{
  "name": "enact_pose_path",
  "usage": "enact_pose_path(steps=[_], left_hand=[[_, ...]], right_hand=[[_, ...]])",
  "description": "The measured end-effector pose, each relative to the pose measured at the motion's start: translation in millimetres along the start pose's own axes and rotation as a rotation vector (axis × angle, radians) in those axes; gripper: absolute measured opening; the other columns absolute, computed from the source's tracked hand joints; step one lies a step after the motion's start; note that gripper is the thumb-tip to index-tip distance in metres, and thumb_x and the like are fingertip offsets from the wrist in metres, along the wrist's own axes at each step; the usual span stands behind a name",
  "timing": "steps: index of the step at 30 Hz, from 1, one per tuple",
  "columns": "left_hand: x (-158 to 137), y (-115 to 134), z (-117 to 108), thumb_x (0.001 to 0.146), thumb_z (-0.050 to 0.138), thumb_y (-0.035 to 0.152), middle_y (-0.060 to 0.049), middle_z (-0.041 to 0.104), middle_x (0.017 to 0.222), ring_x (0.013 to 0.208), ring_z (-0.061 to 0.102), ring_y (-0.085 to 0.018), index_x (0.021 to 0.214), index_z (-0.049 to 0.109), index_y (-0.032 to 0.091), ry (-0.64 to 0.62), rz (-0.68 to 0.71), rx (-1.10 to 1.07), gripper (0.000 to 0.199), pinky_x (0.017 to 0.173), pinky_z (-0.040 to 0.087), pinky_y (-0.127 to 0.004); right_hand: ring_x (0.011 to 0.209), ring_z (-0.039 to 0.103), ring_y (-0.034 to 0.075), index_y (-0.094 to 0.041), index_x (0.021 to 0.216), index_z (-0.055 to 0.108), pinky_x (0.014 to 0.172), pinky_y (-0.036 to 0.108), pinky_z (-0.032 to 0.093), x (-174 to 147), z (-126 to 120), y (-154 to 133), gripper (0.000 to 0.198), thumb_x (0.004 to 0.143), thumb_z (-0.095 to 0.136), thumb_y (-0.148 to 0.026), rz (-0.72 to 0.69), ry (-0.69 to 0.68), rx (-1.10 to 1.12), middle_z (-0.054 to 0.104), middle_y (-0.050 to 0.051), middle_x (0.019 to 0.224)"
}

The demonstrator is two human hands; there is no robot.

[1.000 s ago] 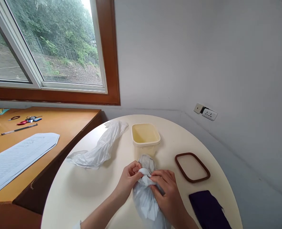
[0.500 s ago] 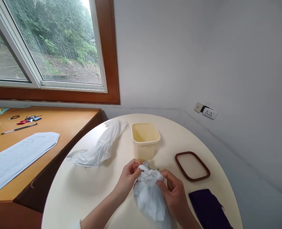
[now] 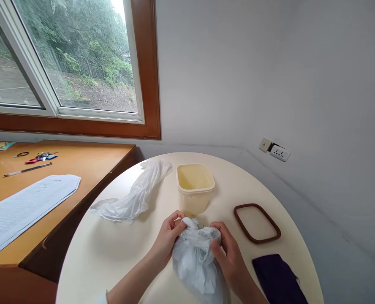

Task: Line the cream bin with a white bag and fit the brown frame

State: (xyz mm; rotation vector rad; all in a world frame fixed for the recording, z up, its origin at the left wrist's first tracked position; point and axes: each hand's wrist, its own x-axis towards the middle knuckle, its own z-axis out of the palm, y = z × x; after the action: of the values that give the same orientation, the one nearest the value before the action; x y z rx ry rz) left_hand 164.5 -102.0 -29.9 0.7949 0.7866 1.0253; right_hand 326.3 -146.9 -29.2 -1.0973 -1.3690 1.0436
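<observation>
Near the front of the round table, a full-looking white plastic bag (image 3: 197,266) has its top bunched and twisted. My left hand (image 3: 168,236) pinches a twisted piece of its neck from the left. On the other side, my right hand (image 3: 230,253) grips the gathered plastic between thumb and fingers. What the bag contains is hidden. Just beyond it stands a pale yellow plastic bin (image 3: 195,190), upright, with its square mouth facing up. A brown rounded-square ring (image 3: 257,241) lies flat to the right of my right hand.
The round cream table (image 3: 105,253) also bears a crumpled clear-white plastic bag (image 3: 137,198) at left and a dark purple cloth (image 3: 279,278) at right. A wooden desk (image 3: 105,156) adjoins on the left, with papers (image 3: 38,202), a pen (image 3: 27,169) and keys (image 3: 43,157).
The bag's knotted-looking top has loosened and spread wider between my hands. My right hand has shifted its hold slightly. The view has moved a little.
</observation>
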Motion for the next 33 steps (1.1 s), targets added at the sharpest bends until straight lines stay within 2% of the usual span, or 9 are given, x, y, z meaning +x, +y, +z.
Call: enact_pose_path(steps=[3, 8, 12, 16, 20, 23, 28, 31, 33], left_hand=[[-1, 0, -1, 0.069, 0.069, 0.036, 0.002, 0.059, 0.059, 0.049, 0.047, -0.008, 0.075, 0.044, 0.018, -0.014, 0.013, 0.018, 0.031, 0.047, 0.027, -0.017], [-2, 1, 0, 0.071, 0.068, 0.032, 0.004, 0.055, 0.059, 0.051, 0.044, -0.007, 0.074, 0.043, 0.018, -0.050, 0.019, 0.021, 0.028, 0.049, 0.027, -0.018], [-2, 2, 1, 0.072, 0.068, 0.034, 0.005, 0.049, 0.061, 0.055, 0.041, -0.006, 0.073, 0.044, 0.017, -0.044, 0.054, 0.082, 0.029, 0.051, 0.026, -0.017], [-2, 3, 2, 0.070, 0.069, 0.035, 0.007, 0.043, 0.058, 0.055, 0.038, -0.006, 0.071, 0.044, 0.017, -0.053, 0.083, 0.132, 0.031, 0.051, 0.024, -0.018], [-2, 1, 0, 0.070, 0.069, 0.039, 0.006, 0.051, 0.058, 0.051, 0.041, -0.007, 0.076, 0.042, 0.018, -0.086, 0.026, 0.093, 0.034, 0.049, 0.022, -0.019], [-1, 0, -1, 0.070, 0.069, 0.038, 0.004, 0.056, 0.060, 0.050, 0.043, -0.007, 0.077, 0.042, 0.019, -0.104, 0.002, 0.033, 0.034, 0.048, 0.023, -0.019], [-1, 0, -2, 0.074, 0.067, 0.033, 0.003, 0.057, 0.062, 0.053, 0.047, -0.007, 0.077, 0.044, 0.018, -0.120, -0.009, -0.033, 0.028, 0.049, 0.028, -0.018], [-2, 1, -2, 0.074, 0.067, 0.031, 0.002, 0.058, 0.063, 0.055, 0.049, -0.007, 0.077, 0.045, 0.017, -0.126, -0.010, -0.034, 0.025, 0.051, 0.029, -0.018], [-2, 1, -2, 0.074, 0.067, 0.030, 0.002, 0.058, 0.063, 0.055, 0.050, -0.007, 0.076, 0.045, 0.017, -0.119, -0.022, -0.032, 0.025, 0.051, 0.030, -0.018]], right_hand=[[0.069, 0.052, 0.016, -0.020, 0.093, 0.057, 0.062, 0.024, 0.042, -2, 1, 1, 0.035, 0.069, 0.063, -0.044, 0.006, 0.002, -0.197, 0.059, 0.002, 0.076], [0.069, 0.051, 0.017, -0.018, 0.080, 0.060, 0.064, 0.026, 0.040, 0, -3, 5, 0.020, 0.075, 0.058, -0.037, 0.038, -0.024, -0.292, 0.058, 0.003, 0.072], [0.056, 0.038, 0.011, -0.017, 0.067, 0.051, 0.052, 0.023, 0.032, 1, -6, 3, 0.024, 0.078, 0.057, -0.038, 0.048, -0.011, -0.083, 0.044, -0.002, 0.060], [0.053, 0.030, 0.008, -0.017, 0.062, 0.044, 0.049, 0.022, 0.027, 0, -8, 1, 0.031, 0.076, 0.061, -0.039, 0.117, -0.014, 0.162, 0.034, -0.005, 0.056], [0.060, 0.041, 0.010, -0.016, 0.068, 0.051, 0.056, 0.023, 0.035, -3, -8, 5, 0.024, 0.074, 0.065, -0.035, 0.205, 0.006, 0.419, 0.045, -0.002, 0.062], [0.064, 0.049, 0.012, -0.018, 0.073, 0.057, 0.061, 0.025, 0.040, -5, -7, 10, 0.019, 0.071, 0.069, -0.033, 0.287, 0.095, 0.602, 0.053, -0.001, 0.066], [0.066, 0.056, 0.015, -0.024, 0.077, 0.061, 0.061, 0.028, 0.044, -7, -8, 12, 0.028, 0.057, 0.078, -0.033, 0.420, 0.213, 0.768, 0.062, 0.000, 0.071], [0.064, 0.057, 0.016, -0.025, 0.079, 0.064, 0.061, 0.029, 0.046, -9, -12, 14, 0.030, 0.055, 0.079, -0.035, 0.409, 0.173, 0.795, 0.065, 0.001, 0.075], [0.063, 0.057, 0.015, -0.025, 0.074, 0.064, 0.063, 0.030, 0.046, -10, -15, 18, 0.023, 0.058, 0.077, -0.035, 0.377, 0.128, 0.797, 0.065, 0.002, 0.075]])
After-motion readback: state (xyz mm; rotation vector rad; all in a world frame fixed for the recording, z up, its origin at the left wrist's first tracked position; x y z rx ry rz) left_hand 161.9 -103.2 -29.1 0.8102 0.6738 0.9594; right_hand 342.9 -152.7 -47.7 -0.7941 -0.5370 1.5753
